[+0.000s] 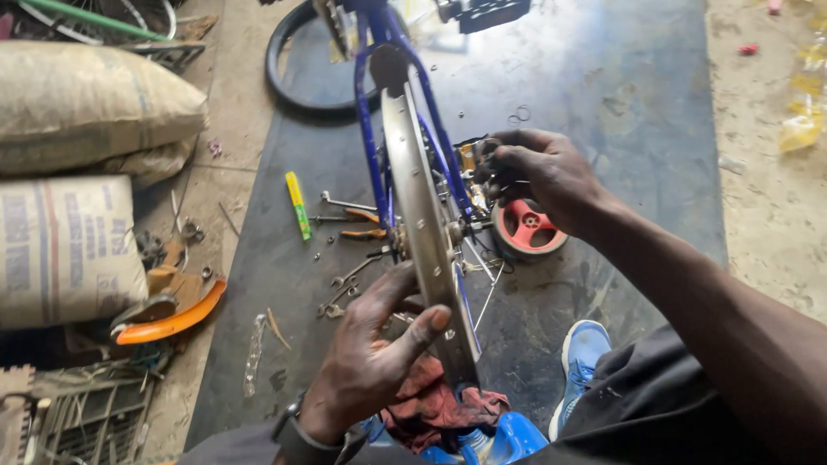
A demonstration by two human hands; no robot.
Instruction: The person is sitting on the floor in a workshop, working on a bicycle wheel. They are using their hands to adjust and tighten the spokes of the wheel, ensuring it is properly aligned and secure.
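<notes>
A small blue bicycle frame stands upside down on a dark mat. Its bare metal wheel rim faces me edge-on. My left hand grips the near lower part of the rim, thumb across its edge. My right hand is closed around a small metal part by the axle on the rim's right side. A red and black training wheel lies just below that hand.
Wrenches and pliers and a yellow-green tool lie on the mat left of the frame. A loose tyre lies behind. Sacks and an orange mudguard sit at left. A red rag and my blue shoe are near.
</notes>
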